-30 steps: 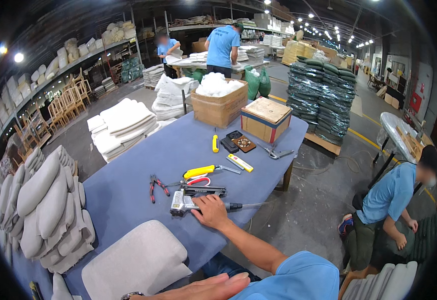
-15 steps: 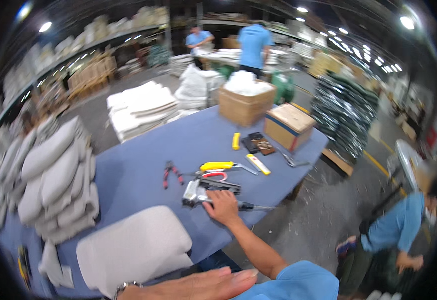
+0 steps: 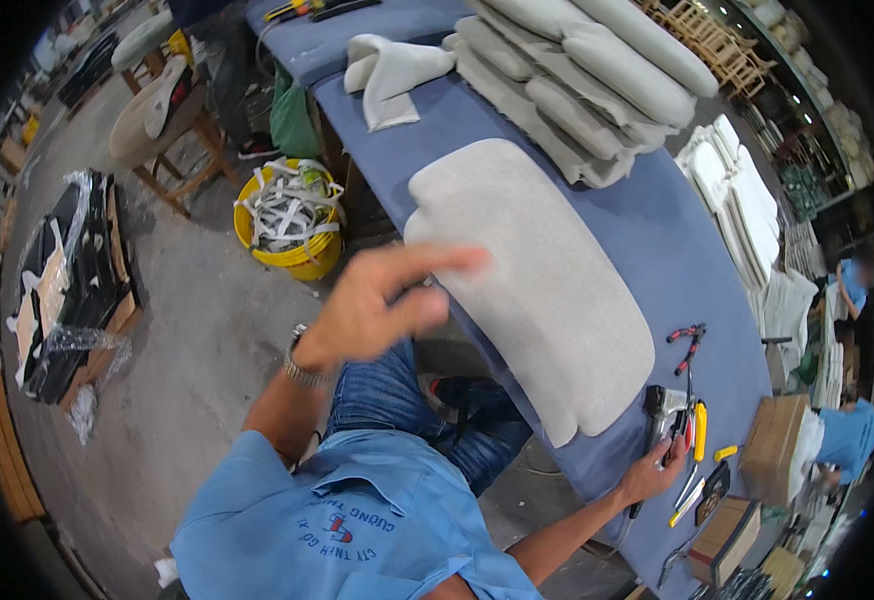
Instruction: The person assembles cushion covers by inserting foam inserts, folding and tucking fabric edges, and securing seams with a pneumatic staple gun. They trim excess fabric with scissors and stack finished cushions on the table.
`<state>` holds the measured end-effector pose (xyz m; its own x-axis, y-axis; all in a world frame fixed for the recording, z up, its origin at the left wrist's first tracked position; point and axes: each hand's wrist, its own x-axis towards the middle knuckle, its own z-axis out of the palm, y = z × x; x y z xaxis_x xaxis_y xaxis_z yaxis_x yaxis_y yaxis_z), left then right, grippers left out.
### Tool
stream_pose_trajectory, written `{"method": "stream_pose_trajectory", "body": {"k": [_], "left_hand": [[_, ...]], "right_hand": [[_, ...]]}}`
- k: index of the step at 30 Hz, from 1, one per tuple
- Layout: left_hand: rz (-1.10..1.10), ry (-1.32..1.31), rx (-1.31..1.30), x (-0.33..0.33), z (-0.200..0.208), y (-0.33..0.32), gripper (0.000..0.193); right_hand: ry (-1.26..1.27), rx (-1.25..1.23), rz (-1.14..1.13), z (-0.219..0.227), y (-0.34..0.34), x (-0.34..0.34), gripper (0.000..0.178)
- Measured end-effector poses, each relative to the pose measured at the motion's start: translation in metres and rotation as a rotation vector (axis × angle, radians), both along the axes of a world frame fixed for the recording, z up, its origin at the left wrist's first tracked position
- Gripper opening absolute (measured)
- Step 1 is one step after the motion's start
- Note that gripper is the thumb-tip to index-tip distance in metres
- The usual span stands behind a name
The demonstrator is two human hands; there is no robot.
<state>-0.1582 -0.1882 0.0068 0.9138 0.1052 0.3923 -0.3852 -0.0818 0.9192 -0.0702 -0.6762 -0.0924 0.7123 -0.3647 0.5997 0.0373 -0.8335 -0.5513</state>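
Note:
My left hand (image 3: 372, 300), with a metal-band watch at its wrist, hovers blurred over the near edge of the cushion. Its index finger and thumb stretch out apart, holding nothing. A light grey padded cushion (image 3: 547, 290) with notched corners lies flat on the blue-covered table (image 3: 637, 230). To its right, my right hand (image 3: 652, 472) has its fingers round the dark handle of a silver staple gun (image 3: 665, 402), which rests on the table. Close by lie red-handled pliers (image 3: 690, 345), a yellow-handled tool (image 3: 700, 430) and a yellow-and-white cutter (image 3: 688, 502).
Stacked grey cushions (image 3: 577, 90) and a folded grey piece (image 3: 394, 75) occupy the table's far side. Cardboard boxes (image 3: 725, 540) stand at the right. On the floor at left are a yellow bucket (image 3: 307, 262) of white strips, a stool (image 3: 157, 130) and wrapped dark goods (image 3: 77, 290).
The view has swung round to show my body and the floor at left. My left hand has risen beside the cushion. My right hand has stayed at the staple gun, its fingers now curled round it.

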Motion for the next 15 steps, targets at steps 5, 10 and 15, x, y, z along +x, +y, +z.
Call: {"method": "stream_pose_trajectory", "body": {"k": [5, 10, 15], "left_hand": [[0.513, 0.114, 0.626, 0.039, -0.096, 0.061, 0.072], [0.422, 0.063, 0.613, 0.073, -0.109, 0.063, 0.084], [0.307, -0.127, 0.555, 0.099, -0.106, 0.083, 0.065]], "right_hand": [[-0.010, -0.078, 0.505, 0.048, 0.125, -0.001, 0.034], [0.146, -0.153, 0.648, 0.041, 0.177, -0.015, 0.039], [0.239, -0.190, 0.771, 0.046, 0.191, -0.046, 0.044]]}}
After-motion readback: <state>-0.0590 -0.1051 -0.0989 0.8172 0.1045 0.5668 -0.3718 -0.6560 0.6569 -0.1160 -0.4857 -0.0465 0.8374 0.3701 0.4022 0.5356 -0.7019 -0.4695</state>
